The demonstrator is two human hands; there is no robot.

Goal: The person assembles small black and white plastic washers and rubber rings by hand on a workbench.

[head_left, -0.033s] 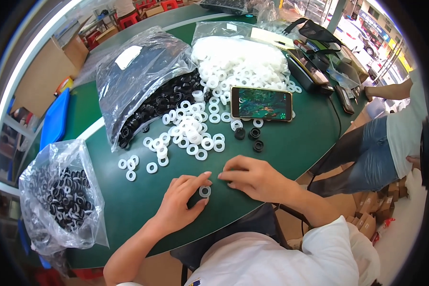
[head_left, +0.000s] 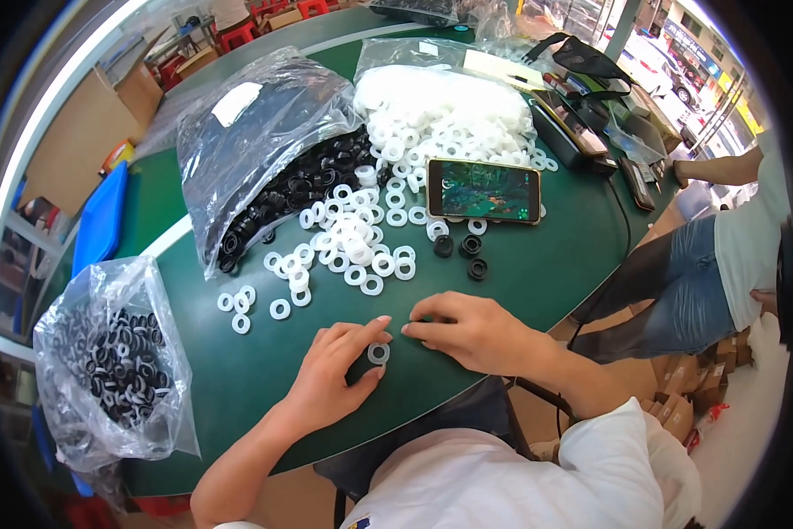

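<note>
Nothing has moved since the earlier frame: my left hand [head_left: 330,383] pinches a white ring [head_left: 379,353] between thumb and forefinger, flat on the green table [head_left: 537,273]. My right hand [head_left: 471,331] lies curled beside it; whether its fingers hold anything, I cannot tell. The ring looks slippery and could skid off the near edge if I press unevenly.
</note>
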